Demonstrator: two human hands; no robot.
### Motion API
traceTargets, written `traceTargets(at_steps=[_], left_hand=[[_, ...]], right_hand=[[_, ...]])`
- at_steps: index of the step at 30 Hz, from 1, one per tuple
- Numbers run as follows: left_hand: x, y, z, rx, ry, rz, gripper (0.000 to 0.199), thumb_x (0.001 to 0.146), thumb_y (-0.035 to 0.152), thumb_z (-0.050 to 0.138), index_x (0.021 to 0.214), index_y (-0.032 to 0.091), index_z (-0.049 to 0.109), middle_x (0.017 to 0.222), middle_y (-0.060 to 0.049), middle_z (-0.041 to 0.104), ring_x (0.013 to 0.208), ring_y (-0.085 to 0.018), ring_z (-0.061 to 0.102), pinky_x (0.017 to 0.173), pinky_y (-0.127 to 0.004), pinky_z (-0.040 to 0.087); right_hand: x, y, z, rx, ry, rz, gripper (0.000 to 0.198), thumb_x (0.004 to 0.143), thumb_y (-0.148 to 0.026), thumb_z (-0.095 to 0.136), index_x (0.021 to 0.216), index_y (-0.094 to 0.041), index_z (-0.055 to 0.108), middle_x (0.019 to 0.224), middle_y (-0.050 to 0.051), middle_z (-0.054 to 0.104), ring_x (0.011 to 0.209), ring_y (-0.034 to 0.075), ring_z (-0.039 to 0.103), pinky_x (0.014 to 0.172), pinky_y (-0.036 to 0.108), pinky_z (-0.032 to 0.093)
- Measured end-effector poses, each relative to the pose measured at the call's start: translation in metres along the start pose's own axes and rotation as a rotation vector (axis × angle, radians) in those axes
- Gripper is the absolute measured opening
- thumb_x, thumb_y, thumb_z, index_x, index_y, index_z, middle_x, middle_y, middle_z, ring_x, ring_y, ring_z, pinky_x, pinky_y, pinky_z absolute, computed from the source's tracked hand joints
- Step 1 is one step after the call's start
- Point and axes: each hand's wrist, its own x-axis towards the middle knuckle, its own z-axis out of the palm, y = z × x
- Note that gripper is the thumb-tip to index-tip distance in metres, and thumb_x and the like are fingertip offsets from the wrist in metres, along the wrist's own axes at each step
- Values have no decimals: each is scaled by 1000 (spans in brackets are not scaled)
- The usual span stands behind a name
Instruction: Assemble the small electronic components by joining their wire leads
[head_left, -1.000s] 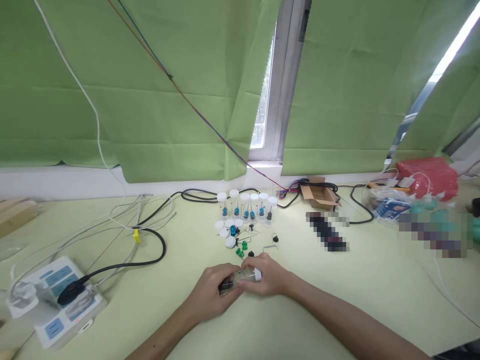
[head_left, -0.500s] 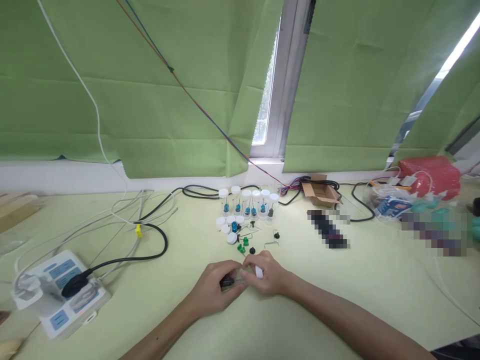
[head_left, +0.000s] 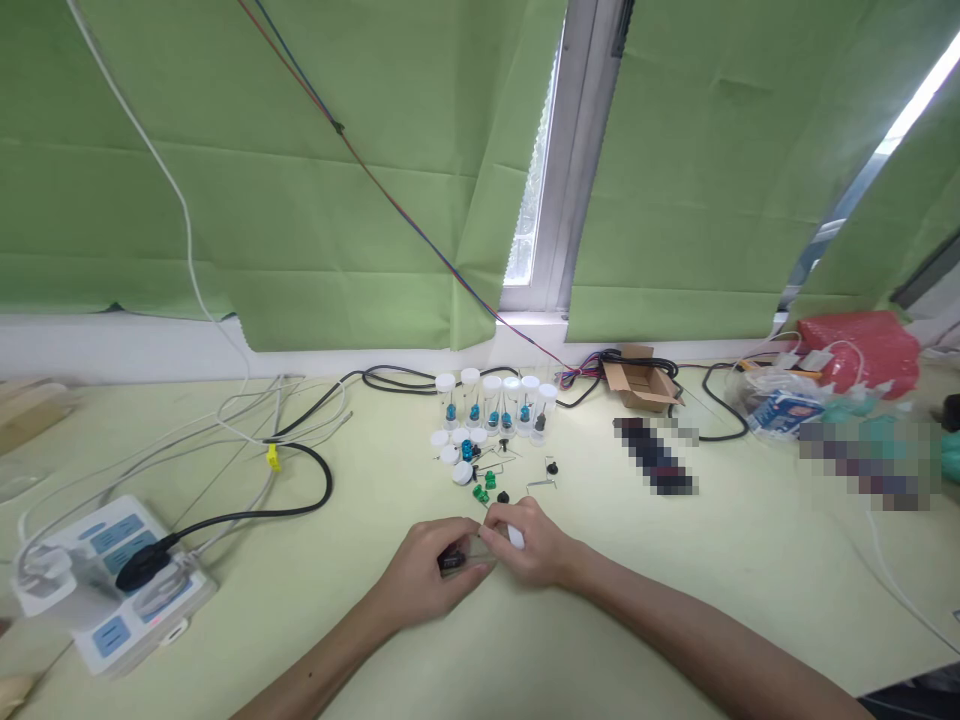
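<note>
My left hand (head_left: 429, 575) is closed around a clear vial (head_left: 474, 547) lying on its side, with a dark part (head_left: 451, 558) inside near the palm. At the vial's other end, my right hand (head_left: 531, 543) grips a white cap (head_left: 516, 537); its fingertips meet those of the left hand. The fingers partly hide the vial's mouth. Just beyond the hands lie green knobs (head_left: 485, 487), a black knob (head_left: 503, 497), bent metal wires (head_left: 541, 485) and a blue knob (head_left: 467, 450). Loose white caps (head_left: 462, 473) lie beside these.
A row of capped clear vials (head_left: 493, 405) with blue or dark parts stands at the back. A power strip (head_left: 135, 590) with cables is on the left. An open cardboard box (head_left: 641, 380), a red bag (head_left: 859, 350) and black cables (head_left: 727, 420) lie to the right.
Both hands keep their hold on the vial and cap, with only slight finger movement. The whole view has shifted a little.
</note>
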Motion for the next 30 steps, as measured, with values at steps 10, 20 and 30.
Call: traceTargets(at_steps=[10, 20, 30], left_hand=[[0, 0, 0, 25, 27, 0, 14, 80, 30, 57, 73, 19, 57, 62, 4, 46, 56, -11, 38, 52, -22, 33], [0, -1, 3, 63, 54, -33, 14, 82, 32, 58, 80, 19, 63, 63, 3, 53, 56, -11, 43, 53, -23, 36], [0, -7, 7, 42, 124, -87, 28, 84, 37, 61, 107, 22, 63, 83, -1, 67, 69, -15, 58, 64, -25, 47]], right_hand=[[0, 0, 2, -50, -7, 12, 22, 93, -25, 43, 76, -20, 55, 62, -2, 56, 53, 12, 47, 59, 24, 36], [0, 2, 9, -37, 71, 77, 22, 94, -24, 44, 74, -20, 54, 64, -2, 56, 56, 12, 47, 63, 25, 36], [3, 3, 4, 82, 158, 148, 18, 87, -32, 57, 101, -22, 54, 67, -5, 52, 57, 12, 47, 67, 26, 40]])
